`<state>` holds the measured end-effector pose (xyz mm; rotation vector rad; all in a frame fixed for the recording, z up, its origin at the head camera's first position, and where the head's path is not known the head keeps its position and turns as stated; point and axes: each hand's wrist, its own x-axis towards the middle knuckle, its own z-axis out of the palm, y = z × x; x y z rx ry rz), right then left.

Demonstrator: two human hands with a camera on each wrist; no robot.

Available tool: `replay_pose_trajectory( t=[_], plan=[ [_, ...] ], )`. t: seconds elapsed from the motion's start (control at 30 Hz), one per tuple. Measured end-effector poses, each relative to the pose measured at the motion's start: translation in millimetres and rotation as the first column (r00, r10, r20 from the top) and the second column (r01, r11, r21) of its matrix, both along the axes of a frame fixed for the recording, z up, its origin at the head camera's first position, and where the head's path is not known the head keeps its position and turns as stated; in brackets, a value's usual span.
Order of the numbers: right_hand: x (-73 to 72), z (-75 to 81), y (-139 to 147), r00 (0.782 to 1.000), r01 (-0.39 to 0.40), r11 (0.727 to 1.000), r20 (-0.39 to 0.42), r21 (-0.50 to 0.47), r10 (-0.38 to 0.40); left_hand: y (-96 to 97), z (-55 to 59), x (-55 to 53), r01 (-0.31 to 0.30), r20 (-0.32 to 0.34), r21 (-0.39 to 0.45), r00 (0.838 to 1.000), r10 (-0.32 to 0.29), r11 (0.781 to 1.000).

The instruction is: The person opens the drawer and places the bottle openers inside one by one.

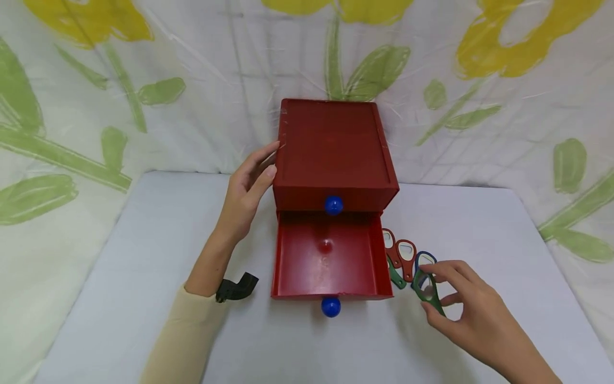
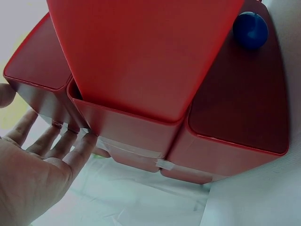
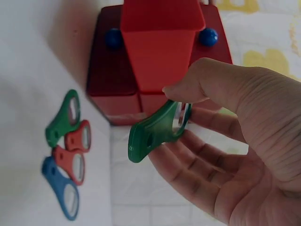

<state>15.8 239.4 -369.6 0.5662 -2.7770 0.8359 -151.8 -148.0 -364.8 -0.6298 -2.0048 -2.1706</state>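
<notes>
Thumb and fingertips of the right-hand grip (image 1: 472, 306) pinch a green magnifying glass (image 3: 153, 131), parted only about as far as its length and curled in around it. The thumb sits on one side and the fingers on the other; the glass is held above the tabletop (image 1: 484, 229), to the right of the pulled-out drawer (image 1: 331, 272) and a little nearer than the loose glasses. Those lie close together beside the drawer's right wall: two red glasses (image 1: 406, 261), another green glass (image 3: 63, 120) and a blue glass (image 3: 61, 187). In the head view the drawer partly hides the leftmost ones.

The left-hand grip (image 1: 243, 197) is released, its fingers extended and resting against the left side of the red cabinet (image 1: 333, 144), thumb near the top edge. The cabinet stands at the far side of the tabletop before a flowered cloth (image 1: 192, 133). Its middle drawer projects toward the near side, with a blue knob (image 1: 331, 307) on the front; the top drawer (image 1: 297, 199) above it is pushed in.
</notes>
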Motion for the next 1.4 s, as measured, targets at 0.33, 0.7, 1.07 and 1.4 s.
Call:
replay_pose_trajectory(
  t=[0.33,0.7,1.07,1.4],
  plan=[
    [-16.2,18.3,-5.2,0.994,-0.102,0.995,-0.027,-0.006,0.102,2.0,2.1,1.1,-0.006,-0.007,0.000,1.000,0.006,1.000],
    [-32.0,40.7,-23.9,0.987,-0.158,0.985,0.021,0.073,0.157,3.0,0.0,-1.2,-0.004,-0.001,-0.006,1.000,0.004,1.000],
    [-47.1,63.1,-43.0,0.971,-0.237,0.961,0.064,0.145,0.230,0.7,-0.6,1.1,-0.014,-0.015,-0.020,1.000,0.014,1.000],
    [-61.4,74.7,-60.7,0.944,-0.330,0.925,0.078,0.189,0.321,1.7,-0.7,0.5,-0.011,-0.008,-0.018,1.000,0.010,1.000]
  ],
)
